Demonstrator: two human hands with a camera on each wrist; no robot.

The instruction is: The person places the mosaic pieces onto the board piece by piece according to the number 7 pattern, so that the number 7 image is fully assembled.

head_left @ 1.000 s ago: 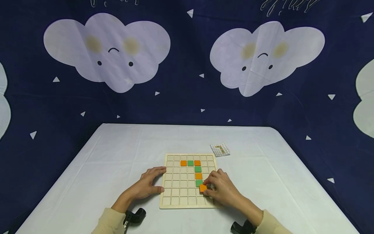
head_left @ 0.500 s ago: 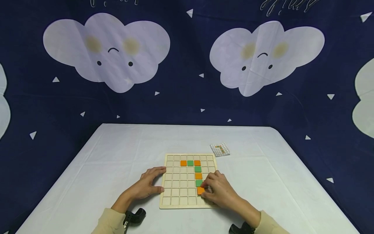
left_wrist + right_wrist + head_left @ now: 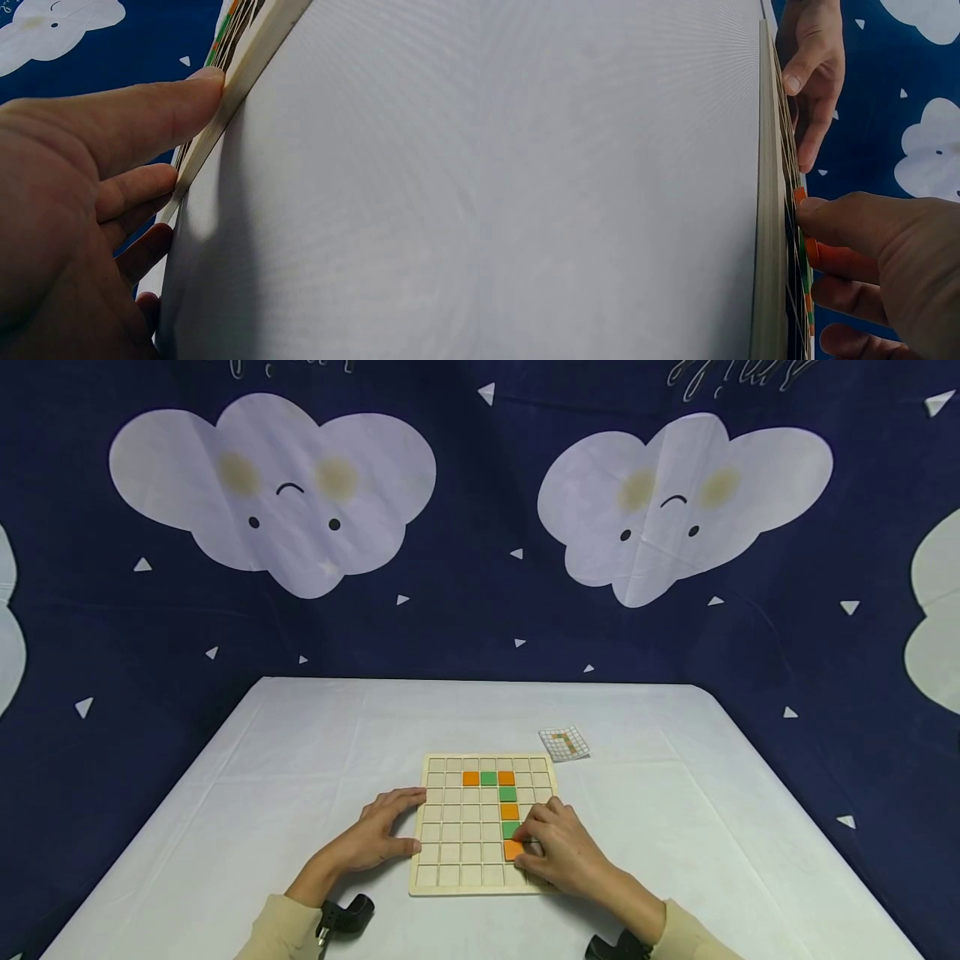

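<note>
A square wooden grid board (image 3: 465, 891) lies on the white table. My left hand (image 3: 378, 831) rests against its left edge, thumb and fingers spread along the side; the thumb tip touches the rim in the left wrist view. With thumb and forefinger, my right hand (image 3: 566, 849) pinches an orange square tile (image 3: 513, 850) low over the grid, just below a green tile (image 3: 511, 831). More orange and green tiles sit in the cells above: another orange tile (image 3: 510, 811), a green one (image 3: 507, 794), and a row of three near the top. My right hand covers the board's lower right part.
Behind the board's upper right corner lies a small pattern card (image 3: 564, 743) with a grid and coloured squares. A white cloth (image 3: 300, 743) covers the table. Beyond its far edge hangs a dark blue backdrop (image 3: 465, 635) with clouds and triangles.
My right hand has moved slightly left and down with the orange tile, which has come from a tilted position over the grid to the cell below the green tile. My left hand has stayed still.
</note>
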